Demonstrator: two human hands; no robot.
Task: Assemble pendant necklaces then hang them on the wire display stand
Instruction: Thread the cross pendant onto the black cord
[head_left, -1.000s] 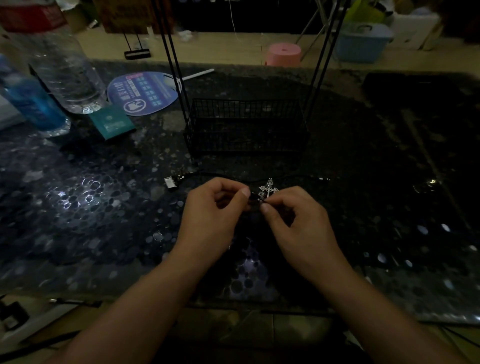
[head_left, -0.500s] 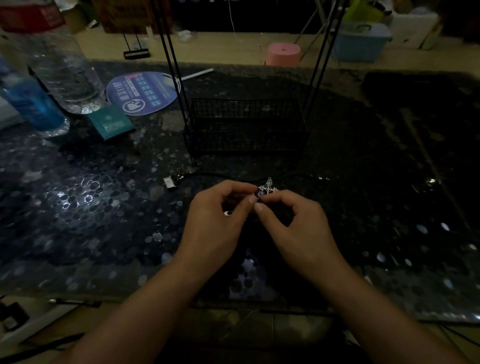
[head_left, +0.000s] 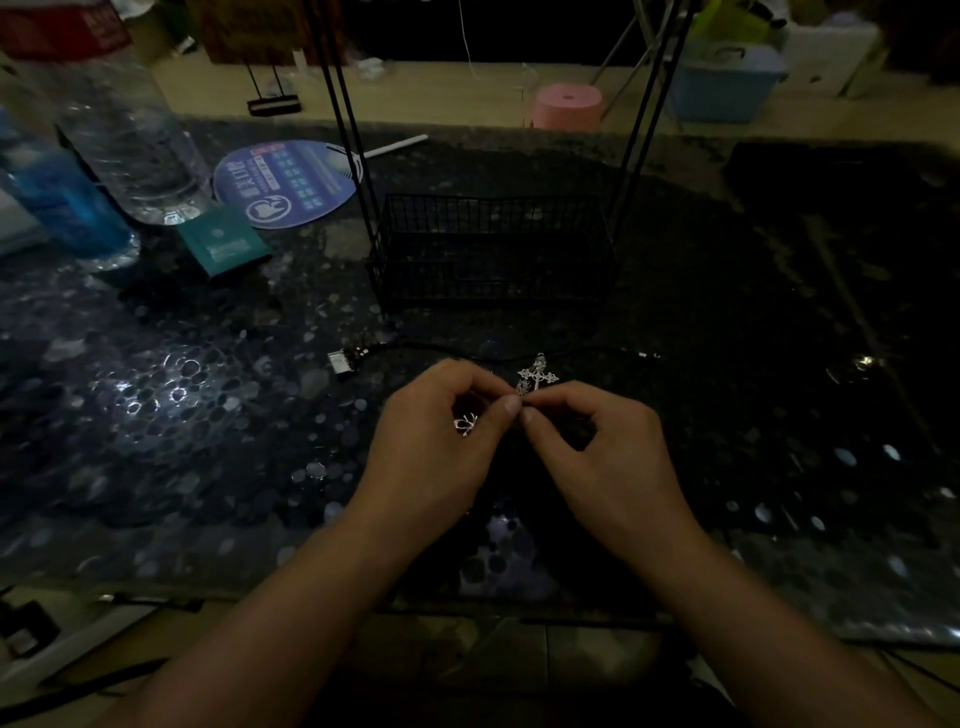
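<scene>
Since a second ago a small silver flower charm (head_left: 466, 423) has come into view under the left hand (head_left: 441, 441), while both grips, fingertips meeting, pinch the cross pendant (head_left: 537, 376) at its foot, long axis pointing toward the wire display stand (head_left: 493, 249).

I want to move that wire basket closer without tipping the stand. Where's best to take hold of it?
Grip the wire basket by its near top rim, coming from the front above the hands: the rim is a straight open bar, while the stand's uprights flank both ends.
</scene>
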